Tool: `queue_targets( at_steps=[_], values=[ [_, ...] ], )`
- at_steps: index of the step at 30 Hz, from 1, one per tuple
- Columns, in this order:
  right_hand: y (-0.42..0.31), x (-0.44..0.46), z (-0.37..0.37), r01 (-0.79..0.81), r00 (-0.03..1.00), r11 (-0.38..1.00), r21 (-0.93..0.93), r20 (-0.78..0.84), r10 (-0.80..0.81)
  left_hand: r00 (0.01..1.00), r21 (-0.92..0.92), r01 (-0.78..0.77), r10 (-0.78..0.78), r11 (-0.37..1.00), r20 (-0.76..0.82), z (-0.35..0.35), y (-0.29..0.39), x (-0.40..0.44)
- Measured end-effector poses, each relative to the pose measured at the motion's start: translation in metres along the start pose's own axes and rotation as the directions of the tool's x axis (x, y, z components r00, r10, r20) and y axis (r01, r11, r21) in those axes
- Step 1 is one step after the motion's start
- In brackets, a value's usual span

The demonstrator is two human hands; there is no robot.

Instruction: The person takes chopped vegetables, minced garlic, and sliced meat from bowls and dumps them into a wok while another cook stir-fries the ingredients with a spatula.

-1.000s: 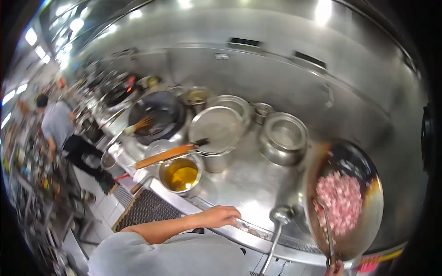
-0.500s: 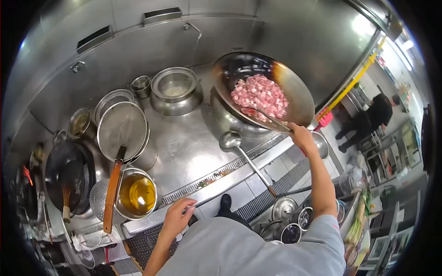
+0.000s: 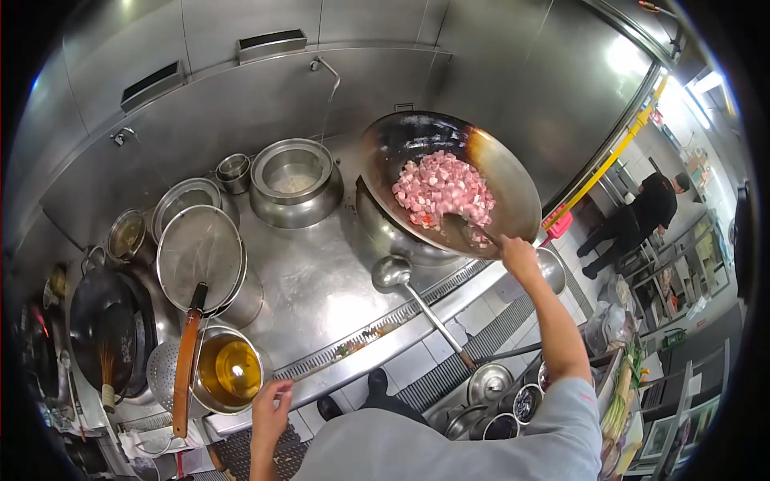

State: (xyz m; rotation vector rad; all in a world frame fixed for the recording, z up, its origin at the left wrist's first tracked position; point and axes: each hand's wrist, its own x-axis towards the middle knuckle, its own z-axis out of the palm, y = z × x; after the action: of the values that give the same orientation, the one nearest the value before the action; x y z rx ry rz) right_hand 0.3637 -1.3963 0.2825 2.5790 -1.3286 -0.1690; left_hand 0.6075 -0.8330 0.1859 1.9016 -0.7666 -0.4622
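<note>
Diced pink raw meat, with a few red bits at its near edge, lies in a large wok on the right of the stove. My right hand is closed around the handle of a wok spatula at the wok's near rim. The spatula's head is partly hidden against the meat. My left hand hangs empty at the stove's front edge, fingers loosely bent, just right of a pot of yellow oil.
A ladle lies across the stove's front gutter, its handle overhanging. A mesh strainer with a wooden handle stands at left near dark woks. Behind is a lidless steel pot. Another person bends at far right.
My right hand has shifted the spatula toward the wok's near right side, and the meat is pushed into a different heap. My left hand has moved left and down. The view has tilted slightly.
</note>
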Motion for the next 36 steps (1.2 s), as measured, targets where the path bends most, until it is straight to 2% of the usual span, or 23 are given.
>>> queue_targets(
  at_steps=[1,3,6,9,12,13,17,20,21,24,27,30,31,32,36],
  values=[
    [-0.005,0.029,0.021,-0.009,0.998,1.000,0.030,-0.070,0.011,1.000,0.013,0.019,-0.019,1.000,-0.016,0.000,-0.003,0.000],
    [-0.018,0.089,0.053,-0.056,0.995,0.998,0.036,-0.083,0.058,0.997,0.036,0.062,-0.061,0.997,-0.042,0.000,0.005,0.003],
    [-0.033,0.159,0.081,-0.022,0.975,0.999,0.048,-0.218,0.032,0.991,0.033,0.095,-0.091,0.995,-0.094,0.006,0.018,0.005],
    [-0.047,0.197,0.074,-0.074,0.979,0.991,0.112,-0.181,0.093,0.988,0.020,0.111,-0.108,0.994,-0.110,0.018,0.028,0.005],
    [-0.046,0.204,0.076,-0.093,0.988,0.955,0.283,-0.096,0.125,0.997,0.004,0.059,-0.059,0.998,-0.053,0.031,0.028,0.004],
    [-0.039,0.214,0.098,-0.075,0.991,0.971,0.227,-0.091,0.098,0.999,0.009,0.040,-0.040,0.999,-0.019,0.032,0.030,0.003],
    [-0.023,0.140,0.085,0.105,0.991,0.952,0.288,-0.109,-0.076,0.999,-0.025,-0.031,0.032,0.999,0.036,0.035,0.028,0.001],
    [0.000,0.085,0.071,0.172,0.985,0.942,0.287,-0.081,-0.155,0.991,-0.036,-0.107,0.109,0.994,0.073,0.034,0.032,0.005],
    [-0.009,0.044,0.025,0.091,0.996,0.963,0.255,-0.007,-0.093,0.989,-0.047,-0.114,0.118,0.992,0.093,0.033,0.033,0.007],
    [0.015,-0.010,-0.008,0.197,0.980,0.966,0.169,-0.002,-0.200,0.978,-0.078,-0.152,0.162,0.985,0.135,0.030,0.028,0.013],
    [0.034,-0.050,-0.051,0.185,0.983,0.980,0.078,-0.020,-0.184,0.966,-0.088,-0.190,0.202,0.978,0.163,0.023,0.023,0.020],
    [0.035,-0.079,-0.102,0.160,0.987,0.987,0.031,0.014,-0.161,0.963,-0.101,-0.173,0.190,0.980,0.193,0.018,0.018,0.022],
    [0.029,-0.084,-0.118,0.104,0.992,0.994,0.023,0.067,-0.105,0.960,-0.117,-0.187,0.207,0.975,0.188,0.018,0.012,0.023],
    [0.029,-0.085,-0.119,0.130,0.988,0.991,0.040,0.080,-0.132,0.958,-0.131,-0.203,0.225,0.970,0.178,0.017,0.007,0.024],
    [0.027,-0.050,-0.107,0.232,0.958,0.970,0.077,0.153,-0.241,0.979,-0.123,-0.119,0.137,0.985,0.152,0.009,-0.002,0.020]
  ],
)
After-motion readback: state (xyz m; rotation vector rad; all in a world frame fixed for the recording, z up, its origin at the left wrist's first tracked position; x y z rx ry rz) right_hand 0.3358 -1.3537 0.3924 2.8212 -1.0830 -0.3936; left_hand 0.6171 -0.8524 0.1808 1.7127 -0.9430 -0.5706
